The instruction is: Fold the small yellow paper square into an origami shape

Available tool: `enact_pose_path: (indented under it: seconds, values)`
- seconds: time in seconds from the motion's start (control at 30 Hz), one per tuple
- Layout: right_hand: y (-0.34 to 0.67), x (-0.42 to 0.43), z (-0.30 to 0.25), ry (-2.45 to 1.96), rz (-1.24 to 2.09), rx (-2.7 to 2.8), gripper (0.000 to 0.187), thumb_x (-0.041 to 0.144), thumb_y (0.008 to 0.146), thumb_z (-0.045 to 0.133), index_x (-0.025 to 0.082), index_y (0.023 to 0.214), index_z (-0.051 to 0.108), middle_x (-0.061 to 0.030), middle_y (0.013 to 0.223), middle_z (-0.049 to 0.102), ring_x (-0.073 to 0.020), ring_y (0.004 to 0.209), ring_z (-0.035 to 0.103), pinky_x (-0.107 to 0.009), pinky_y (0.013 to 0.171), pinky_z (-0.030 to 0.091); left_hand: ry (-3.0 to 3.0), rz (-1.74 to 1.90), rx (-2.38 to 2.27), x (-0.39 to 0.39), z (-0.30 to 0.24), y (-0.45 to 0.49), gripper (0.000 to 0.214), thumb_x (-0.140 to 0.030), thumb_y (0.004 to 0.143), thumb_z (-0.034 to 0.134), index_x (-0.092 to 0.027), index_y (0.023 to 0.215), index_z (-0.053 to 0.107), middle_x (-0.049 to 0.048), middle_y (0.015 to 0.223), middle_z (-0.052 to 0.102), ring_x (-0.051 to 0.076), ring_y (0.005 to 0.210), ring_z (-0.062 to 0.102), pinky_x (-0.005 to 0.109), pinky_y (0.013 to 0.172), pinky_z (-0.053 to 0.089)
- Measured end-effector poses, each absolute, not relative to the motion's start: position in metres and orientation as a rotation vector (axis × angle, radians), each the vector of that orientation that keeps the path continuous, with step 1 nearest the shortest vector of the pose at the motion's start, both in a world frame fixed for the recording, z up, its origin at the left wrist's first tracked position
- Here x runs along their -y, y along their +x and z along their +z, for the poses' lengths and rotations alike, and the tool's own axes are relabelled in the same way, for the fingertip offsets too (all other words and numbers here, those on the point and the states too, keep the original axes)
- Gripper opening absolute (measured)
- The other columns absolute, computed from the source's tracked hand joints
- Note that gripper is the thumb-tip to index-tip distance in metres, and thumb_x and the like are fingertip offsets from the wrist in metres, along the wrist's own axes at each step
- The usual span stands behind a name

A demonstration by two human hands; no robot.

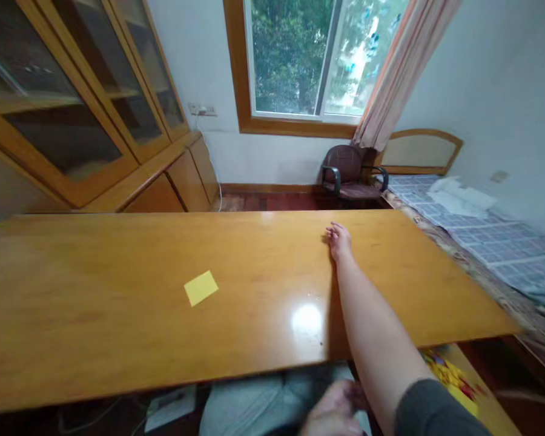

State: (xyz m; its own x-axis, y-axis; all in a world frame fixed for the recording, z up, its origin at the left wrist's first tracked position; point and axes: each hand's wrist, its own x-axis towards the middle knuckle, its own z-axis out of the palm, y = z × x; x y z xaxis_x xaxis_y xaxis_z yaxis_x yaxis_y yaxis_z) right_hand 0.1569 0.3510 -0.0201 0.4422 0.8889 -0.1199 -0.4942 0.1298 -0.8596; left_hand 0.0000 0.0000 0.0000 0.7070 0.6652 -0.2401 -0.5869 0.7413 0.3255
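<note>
1. While the right hand point(339, 240) is hanging out just inside the worktop's point(118, 339) far edge, right of the middle, its fingers are curling loosely, slightly spread.
2. The left hand point(333, 413) is blurring out below the front edge, by the lap point(240, 406), so can't tell if it's pinching or spreading.
3. Yellow paper point(201, 287) is lying flat between front and far edges, well apart from both hands.

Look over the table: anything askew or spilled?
The yellow paper, left of centre, lies askew on the table, not square with its edges. A tiny dark speck near the front edge is too small to identify.
</note>
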Motion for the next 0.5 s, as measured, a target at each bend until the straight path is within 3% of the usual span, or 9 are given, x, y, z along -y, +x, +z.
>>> enact_pose_path:
  seconds: [0.23, 0.33, 0.5]
  values:
    - [0.157, -0.354, -0.022, -1.030, 1.051, 0.481, 0.020, 0.020, 0.064, 0.061, 0.018, 0.084, 0.061, 0.0017, 0.060, 0.064, -0.0079, 0.050, 0.055, -0.014, 0.043, 0.040, 0.090, 0.743, -0.326, -0.006, 0.010, 0.014, 0.067, -0.014, 0.053, 0.062, -0.027, 0.119, 0.063, 0.0048, 0.131, 0.057, 0.030, 0.111, 0.057, 0.038, 0.085, 0.043]
    - [0.156, -0.356, -0.023, -1.050, 1.038, 0.495, 0.019, 0.020, 0.064, 0.061, 0.018, 0.083, 0.061, 0.0014, 0.061, 0.064, -0.0081, 0.050, 0.055, -0.014, 0.043, 0.040, 0.063, 0.768, -0.251, -0.008, 0.011, 0.022, 0.066, -0.018, 0.054, 0.062, -0.026, 0.119, 0.065, 0.0069, 0.124, 0.064, 0.034, 0.115, 0.057, 0.043, 0.092, 0.041]
    - [0.156, -0.356, -0.024, -1.078, 1.022, 0.534, 0.020, 0.021, 0.064, 0.062, 0.017, 0.083, 0.061, 0.0007, 0.062, 0.064, -0.0082, 0.051, 0.057, -0.014, 0.045, 0.041, 0.285, 0.566, -0.223, -0.004, 0.010, 0.018, 0.084, -0.001, 0.043, 0.062, -0.026, 0.123, 0.065, 0.0088, 0.121, 0.067, 0.038, 0.125, 0.052, 0.045, 0.101, 0.035]
